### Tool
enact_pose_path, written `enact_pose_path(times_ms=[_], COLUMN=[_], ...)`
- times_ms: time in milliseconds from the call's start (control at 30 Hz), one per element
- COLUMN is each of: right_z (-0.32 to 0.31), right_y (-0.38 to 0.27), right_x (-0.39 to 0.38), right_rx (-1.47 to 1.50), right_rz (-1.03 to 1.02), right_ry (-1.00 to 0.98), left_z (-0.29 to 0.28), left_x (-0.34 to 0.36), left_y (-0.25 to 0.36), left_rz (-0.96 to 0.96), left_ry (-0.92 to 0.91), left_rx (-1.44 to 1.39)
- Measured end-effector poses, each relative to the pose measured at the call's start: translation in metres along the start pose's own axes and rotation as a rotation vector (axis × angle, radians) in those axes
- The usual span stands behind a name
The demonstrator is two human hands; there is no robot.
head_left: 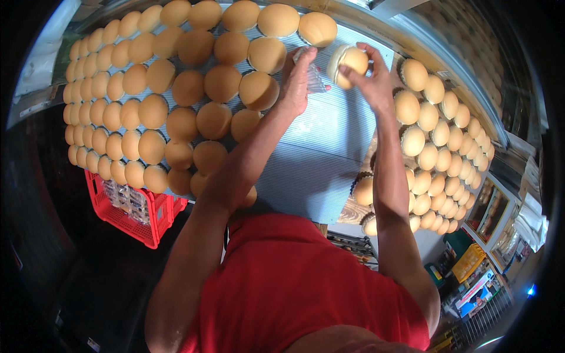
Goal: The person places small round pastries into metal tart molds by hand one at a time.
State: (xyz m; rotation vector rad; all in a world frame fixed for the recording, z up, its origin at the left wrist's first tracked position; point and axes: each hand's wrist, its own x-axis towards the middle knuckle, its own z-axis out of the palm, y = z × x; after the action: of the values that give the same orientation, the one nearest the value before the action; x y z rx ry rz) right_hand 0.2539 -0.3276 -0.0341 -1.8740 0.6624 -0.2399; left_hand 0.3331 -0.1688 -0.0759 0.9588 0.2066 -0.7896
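The person wears a red shirt (318, 276), a single colour where it shows, a deeper red in the shaded folds over the belly and brighter over the chest. Both forearms (391, 165) are uncovered up past the elbows, tapering to slim wrists (384, 109). The left hand (294, 91) and right hand (378, 82) are bare, without gloves.

Both arms (244, 162) reach forward, left hand (295, 85) half curled, right hand (378, 83) pinching between thumb (353, 76) and fingers (372, 53).
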Motion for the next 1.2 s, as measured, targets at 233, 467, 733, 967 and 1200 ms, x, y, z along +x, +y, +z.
enact_pose_path(times_ms=[233, 467, 733, 967, 1200], right_z=[-0.001, -0.111, -0.154, -0.123, -0.065], right_y=[0.027, 0.096, 0.107, 0.084, 0.025], right_x=[0.078, 0.051, 0.060, -0.014, -0.083], right_rx=[-0.582, -0.921, -0.940, -0.091, -0.090], right_rz=[-0.144, -0.078, 0.127, -0.036, -0.149], right_ry=[0.203, 0.381, 0.206, -0.017, -0.281], left_z=[-0.008, -0.025, -0.008, 0.021, 0.037], left_x=[-0.016, -0.043, -0.066, -0.037, -0.031], left_y=[-0.004, -0.022, -0.038, -0.080, -0.087], left_rz=[-0.041, -0.143, -0.183, -0.284, -0.218], left_ry=[-0.051, -0.254, -0.384, -0.334, -0.402], left_rx=[-0.056, -0.183, -0.071, -0.153, -0.139])
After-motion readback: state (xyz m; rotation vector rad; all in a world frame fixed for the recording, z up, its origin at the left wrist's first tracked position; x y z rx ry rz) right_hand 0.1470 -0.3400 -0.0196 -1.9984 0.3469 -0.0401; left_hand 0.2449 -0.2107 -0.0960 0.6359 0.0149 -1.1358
